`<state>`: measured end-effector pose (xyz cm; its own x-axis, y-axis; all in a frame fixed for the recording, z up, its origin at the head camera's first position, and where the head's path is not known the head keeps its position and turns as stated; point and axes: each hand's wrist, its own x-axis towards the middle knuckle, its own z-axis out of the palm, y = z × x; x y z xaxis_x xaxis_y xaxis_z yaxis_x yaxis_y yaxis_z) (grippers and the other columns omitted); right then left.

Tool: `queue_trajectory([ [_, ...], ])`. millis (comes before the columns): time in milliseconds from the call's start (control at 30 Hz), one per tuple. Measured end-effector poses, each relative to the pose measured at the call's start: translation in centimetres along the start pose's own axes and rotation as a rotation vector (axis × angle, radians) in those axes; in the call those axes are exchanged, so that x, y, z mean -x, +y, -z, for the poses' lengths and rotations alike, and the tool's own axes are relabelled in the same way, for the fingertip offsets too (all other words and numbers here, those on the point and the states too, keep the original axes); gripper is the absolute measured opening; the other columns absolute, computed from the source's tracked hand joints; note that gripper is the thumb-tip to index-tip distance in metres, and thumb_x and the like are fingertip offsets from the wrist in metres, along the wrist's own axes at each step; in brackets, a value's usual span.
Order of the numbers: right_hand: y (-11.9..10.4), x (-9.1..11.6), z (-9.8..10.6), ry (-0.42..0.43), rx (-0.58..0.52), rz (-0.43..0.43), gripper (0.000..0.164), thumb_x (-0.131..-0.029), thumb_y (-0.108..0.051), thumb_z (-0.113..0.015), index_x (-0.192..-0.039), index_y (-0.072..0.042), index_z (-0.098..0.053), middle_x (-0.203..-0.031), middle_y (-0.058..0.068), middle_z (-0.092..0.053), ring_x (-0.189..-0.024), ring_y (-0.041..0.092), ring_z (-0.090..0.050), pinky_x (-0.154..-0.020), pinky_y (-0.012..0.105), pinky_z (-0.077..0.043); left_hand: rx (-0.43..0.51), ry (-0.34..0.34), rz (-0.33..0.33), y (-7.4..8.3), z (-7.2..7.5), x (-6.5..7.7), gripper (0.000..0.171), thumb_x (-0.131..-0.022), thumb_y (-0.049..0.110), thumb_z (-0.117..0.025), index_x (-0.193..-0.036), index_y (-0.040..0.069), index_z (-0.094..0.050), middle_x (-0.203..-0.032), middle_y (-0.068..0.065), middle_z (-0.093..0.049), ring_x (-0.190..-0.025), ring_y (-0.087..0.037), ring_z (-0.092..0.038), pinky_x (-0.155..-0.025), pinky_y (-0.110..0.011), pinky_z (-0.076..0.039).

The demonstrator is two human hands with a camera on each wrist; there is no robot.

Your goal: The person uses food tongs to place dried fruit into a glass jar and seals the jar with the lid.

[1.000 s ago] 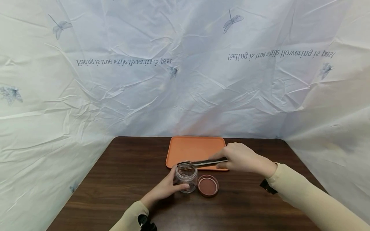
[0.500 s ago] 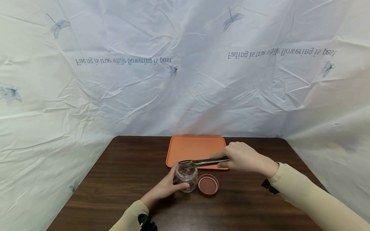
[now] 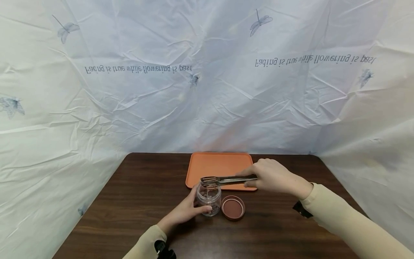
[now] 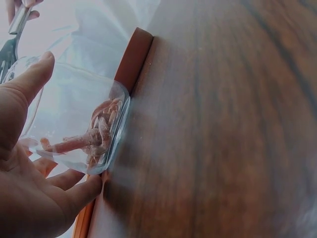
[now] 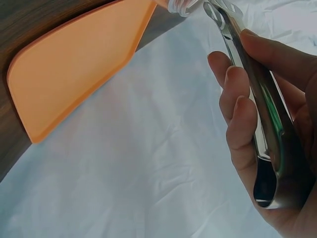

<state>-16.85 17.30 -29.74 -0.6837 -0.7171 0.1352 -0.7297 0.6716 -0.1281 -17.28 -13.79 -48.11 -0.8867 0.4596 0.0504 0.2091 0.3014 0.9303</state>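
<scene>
My left hand (image 3: 185, 210) grips a clear jar (image 3: 208, 207) that stands upright on the table, fingers round its far side and thumb across the near side. Wrinkled reddish-brown strips (image 4: 101, 131) lie at the jar's bottom, one reaching along the wall toward the mouth. Metal tongs (image 3: 234, 179) are held in my right hand (image 3: 273, 178), thumb on one arm and fingers on the other. Their slotted ends are just over the jar's open mouth, slightly apart. A thin pinkish strip shows in the mouth below them; I cannot tell if the tongs pinch it.
Beside the jar on its right lies a round reddish-brown lid (image 3: 233, 208), inner side up. An orange tray (image 3: 220, 165) lies at the table's far edge, partly behind the tongs. White printed cloth (image 3: 207, 108) hangs behind and around the dark wooden table (image 3: 145, 190).
The tongs' ends have lifted a little, from down at the jar's rim to just above it. My left hand and the jar stay in place.
</scene>
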Motion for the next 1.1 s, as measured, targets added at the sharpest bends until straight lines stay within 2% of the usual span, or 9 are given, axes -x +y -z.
queue_trajectory([
  [133, 0.4, 0.1, -0.1, 0.02, -0.014, -0.003, 0.035, -0.09, -0.03, -0.078, -0.124, -0.022, -0.075, -0.069, -0.017, -0.065, -0.048, -0.005, -0.04, -0.05, 0.023, -0.035, 0.0, -0.004, 0.001, -0.1, 0.0, -0.1, 0.098, -0.095, 0.032, -0.074, -0.162, 0.016, -0.005, -0.16, -0.018, -0.028, -0.142, -0.034, -0.039, -0.11, -0.054, -0.041],
  [267, 0.9, 0.3, -0.2, 0.033, -0.038, -0.036, 0.038, -0.09, -0.029, -0.078, -0.127, -0.023, -0.073, -0.052, -0.019, -0.046, -0.043, 0.0, -0.027, -0.047, 0.022, -0.027, 0.029, -0.018, -0.015, -0.2, -0.2, -0.1, 0.095, -0.095, 0.03, -0.073, -0.162, 0.019, -0.008, -0.157, -0.017, -0.032, -0.139, -0.034, -0.042, -0.109, -0.053, -0.043],
  [633, 3.5, 0.8, -0.4, 0.178, -0.089, -0.213, 0.047, -0.092, -0.032, -0.075, -0.136, -0.019, -0.066, -0.046, -0.01, -0.041, -0.039, 0.004, -0.026, -0.043, 0.024, -0.027, 0.04, -0.034, -0.048, 0.0, -0.1, -0.1, 0.091, -0.097, 0.026, -0.072, -0.162, 0.017, -0.009, -0.155, -0.018, -0.035, -0.137, -0.034, -0.045, -0.109, -0.054, -0.043],
  [667, 3.8, 0.8, -0.4, 0.2, -0.09, -0.224, 0.048, -0.093, -0.033, -0.075, -0.138, -0.02, -0.065, -0.046, -0.007, -0.042, -0.038, 0.005, -0.026, -0.044, 0.025, -0.029, 0.04, -0.035, -0.051, 0.1, 0.0, -0.1, 0.091, -0.097, 0.025, -0.072, -0.162, 0.017, -0.009, -0.154, -0.018, -0.036, -0.136, -0.034, -0.046, -0.108, -0.053, -0.044],
  [700, 4.1, 0.7, -0.4, 0.222, -0.091, -0.236, 0.049, -0.093, -0.033, -0.074, -0.139, -0.021, -0.064, -0.05, -0.005, -0.05, -0.038, 0.006, -0.027, -0.045, 0.026, -0.031, 0.041, -0.034, -0.054, 0.1, 0.0, -0.1, 0.091, -0.097, 0.024, -0.072, -0.162, 0.016, -0.009, -0.154, -0.018, -0.036, -0.136, -0.034, -0.046, -0.108, -0.053, -0.044],
  [800, 5.0, 0.6, -0.5, 0.29, -0.095, -0.273, 0.052, -0.092, -0.036, -0.075, -0.14, -0.02, -0.063, -0.074, 0.006, -0.07, -0.04, 0.007, -0.03, -0.049, 0.029, -0.035, 0.043, -0.035, -0.057, 0.1, 0.0, -0.1, 0.09, -0.097, 0.023, -0.072, -0.162, 0.015, -0.009, -0.153, -0.018, -0.037, -0.135, -0.033, -0.047, -0.108, -0.052, -0.044],
  [900, 5.6, 0.5, -0.6, 0.334, -0.104, -0.31, 0.054, -0.092, -0.039, -0.075, -0.14, -0.019, -0.063, -0.082, 0.007, -0.071, -0.043, 0.009, -0.032, -0.049, 0.03, -0.035, 0.047, -0.036, -0.057, 0.0, -0.1, -0.1, 0.091, -0.097, 0.023, -0.072, -0.162, 0.015, -0.009, -0.153, -0.017, -0.037, -0.136, -0.033, -0.046, -0.109, -0.052, -0.043],
  [1000, 6.0, 0.5, -0.7, 0.341, -0.126, -0.344, 0.058, -0.092, -0.045, -0.073, -0.142, -0.018, -0.061, -0.059, -0.001, -0.053, -0.044, 0.009, -0.031, -0.047, 0.03, -0.033, 0.049, -0.035, -0.057, 0.0, -0.1, -0.1, 0.091, -0.096, 0.024, -0.072, -0.162, 0.016, -0.009, -0.154, -0.017, -0.037, -0.136, -0.032, -0.046, -0.109, -0.052, -0.043],
  [1100, 6.2, 0.6, -0.8, 0.345, -0.151, -0.358, 0.06, -0.093, -0.048, -0.071, -0.143, -0.018, -0.06, -0.053, -0.004, -0.04, -0.043, 0.01, -0.029, -0.046, 0.03, -0.032, 0.051, -0.032, -0.059, 0.0, -0.1, 0.0, 0.09, -0.097, 0.023, -0.072, -0.162, 0.019, -0.01, -0.154, -0.017, -0.037, -0.136, -0.032, -0.046, -0.109, -0.052, -0.043],
])
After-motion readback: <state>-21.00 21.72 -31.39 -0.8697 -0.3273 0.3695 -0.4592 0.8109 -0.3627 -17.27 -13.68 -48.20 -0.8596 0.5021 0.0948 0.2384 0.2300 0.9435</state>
